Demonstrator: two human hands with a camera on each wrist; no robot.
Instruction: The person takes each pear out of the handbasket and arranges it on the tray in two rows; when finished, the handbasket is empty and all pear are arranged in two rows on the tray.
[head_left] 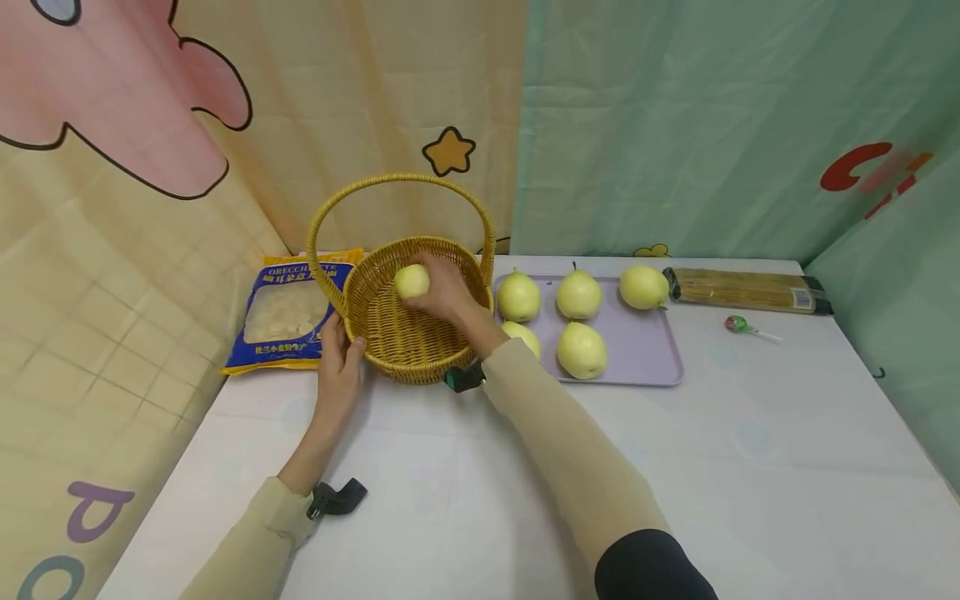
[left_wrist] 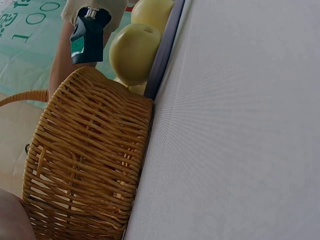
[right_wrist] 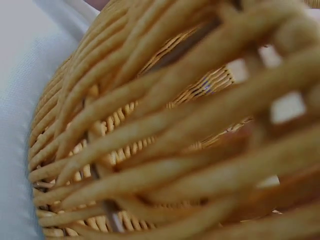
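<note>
A wicker basket (head_left: 408,354) with a tall arched handle stands on the table, its woven side also filling much of the left wrist view. My right hand (head_left: 444,287) reaches over its rim and grips a pale yellow pear (head_left: 412,282) inside the basket's opening. At the basket's left side, my left hand (head_left: 341,367) holds the rim, thumb at the front and fingers along the outside. Right of the basket, several more pears (head_left: 582,350) lie on a light purple tray (head_left: 637,350). In the right wrist view, close wickerwork (right_wrist: 150,135) hides the hand and pear.
A blue and yellow bag of orecchiette pasta (head_left: 285,312) lies against the basket's left. Beyond the tray are a long pack of noodle-like sticks (head_left: 738,289) and a lollipop (head_left: 737,324). Curtains (head_left: 675,125) hang behind the white table (head_left: 750,467).
</note>
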